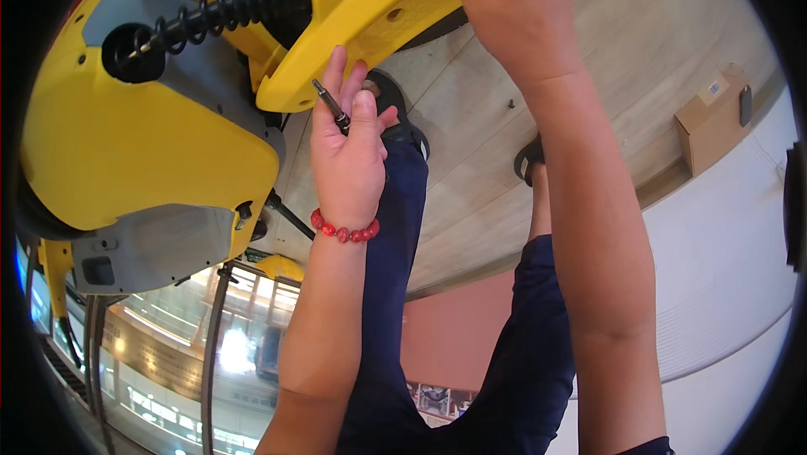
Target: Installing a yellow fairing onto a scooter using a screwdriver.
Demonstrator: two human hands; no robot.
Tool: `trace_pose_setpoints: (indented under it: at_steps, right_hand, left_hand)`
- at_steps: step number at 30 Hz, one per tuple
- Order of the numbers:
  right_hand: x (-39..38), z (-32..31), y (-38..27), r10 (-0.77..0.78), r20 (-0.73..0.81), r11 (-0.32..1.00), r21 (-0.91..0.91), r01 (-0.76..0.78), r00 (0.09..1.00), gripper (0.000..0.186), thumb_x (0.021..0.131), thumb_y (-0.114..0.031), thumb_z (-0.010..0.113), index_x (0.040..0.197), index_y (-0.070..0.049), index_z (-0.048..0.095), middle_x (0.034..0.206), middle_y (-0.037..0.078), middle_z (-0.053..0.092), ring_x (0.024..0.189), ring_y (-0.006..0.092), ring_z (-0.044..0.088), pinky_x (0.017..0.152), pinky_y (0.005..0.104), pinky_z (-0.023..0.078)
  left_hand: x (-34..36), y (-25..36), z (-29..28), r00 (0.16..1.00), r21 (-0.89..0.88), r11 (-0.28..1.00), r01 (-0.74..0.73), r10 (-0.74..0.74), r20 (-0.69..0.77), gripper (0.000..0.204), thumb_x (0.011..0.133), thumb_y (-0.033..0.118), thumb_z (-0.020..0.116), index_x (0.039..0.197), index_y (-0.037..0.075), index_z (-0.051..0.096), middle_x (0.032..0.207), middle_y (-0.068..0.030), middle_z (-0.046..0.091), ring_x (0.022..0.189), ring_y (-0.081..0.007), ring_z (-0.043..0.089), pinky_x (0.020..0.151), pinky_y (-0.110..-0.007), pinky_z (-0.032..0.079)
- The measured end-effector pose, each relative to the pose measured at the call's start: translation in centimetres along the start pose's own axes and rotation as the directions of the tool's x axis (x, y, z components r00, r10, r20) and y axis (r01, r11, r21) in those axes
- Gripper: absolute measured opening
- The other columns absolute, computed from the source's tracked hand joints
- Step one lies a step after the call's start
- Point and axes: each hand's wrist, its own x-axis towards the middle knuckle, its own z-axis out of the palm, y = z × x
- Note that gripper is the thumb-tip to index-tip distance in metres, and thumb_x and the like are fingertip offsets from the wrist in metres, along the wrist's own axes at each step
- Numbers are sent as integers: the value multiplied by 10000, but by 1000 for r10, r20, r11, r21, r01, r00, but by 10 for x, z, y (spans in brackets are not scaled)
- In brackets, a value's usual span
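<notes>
My left hand [349, 144], with a red bead bracelet at the wrist, holds a dark screwdriver [333, 107] between thumb and fingers. Its metal tip points up and left, close to the yellow fender-like panel [361, 34], while the other fingers stay loosely extended. At the top edge my right hand [525, 13] is by that panel's far right end, fingers curled in a pinch. A small dark bit shows at those fingertips, but the frame cuts it off. The panel belongs to a yellow and grey scooter-like vehicle [143, 144] with a black coil-spring shock absorber [223, 18].
A small dark screw-like piece [511, 104] lies on the plank floor [471, 177]. To the right, a cardboard box [714, 123] stands by a white curved surface [723, 261]. My sandalled feet [395, 110] are beside the vehicle. Glass panes [160, 346] reflect light at lower left.
</notes>
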Motion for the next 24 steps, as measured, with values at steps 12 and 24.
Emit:
trace_pose_setpoints:
  at_steps: [12, 24]
  right_hand:
    - [-25, -1, 8, 257, 32, 876, 414, -247, 966, 109, 827, -42, 648, 877, 47, 612, 761, 154, 596, 682, 237, 601, 623, 315, 472]
    - [-22, 0, 11, 262, 18, 836, 496, -236, 965, 102, 826, -27, 634, 879, 54, 602, 783, 168, 596, 712, 267, 605, 650, 328, 478]
  left_hand:
    - [9, 4, 8, 997, 206, 977, -52, 62, -43, 468, 1006, 166, 427, 1453, 120, 296, 1255, -137, 493, 577, -29, 410, 790, -291, 515]
    - [13, -5, -13, 846, -504, 750, 427, -528, -69, 352, 973, 323, 527, 1096, -6, 517, 1098, -164, 599, 479, -70, 355, 878, -378, 521]
